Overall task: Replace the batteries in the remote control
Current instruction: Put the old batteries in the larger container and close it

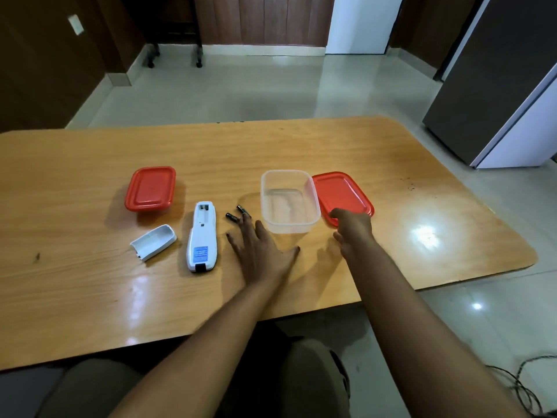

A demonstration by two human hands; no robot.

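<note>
A white remote control (202,236) lies face down on the wooden table (90,182), its battery bay open and bare. Its white cover (153,242) rests to the left. Two dark batteries (238,214) lie just right of the remote's top end. My left hand (260,251) is spread flat over the table, fingertips touching the batteries. My right hand (352,229) hovers with fingers apart at the near edge of a loose red lid (342,194), holding nothing.
A clear plastic box (290,202) stands open between my hands, nothing inside. A second box with its red lid on (150,188) sits at the left rear. The table's right edge and a dark cabinet (494,86) lie beyond.
</note>
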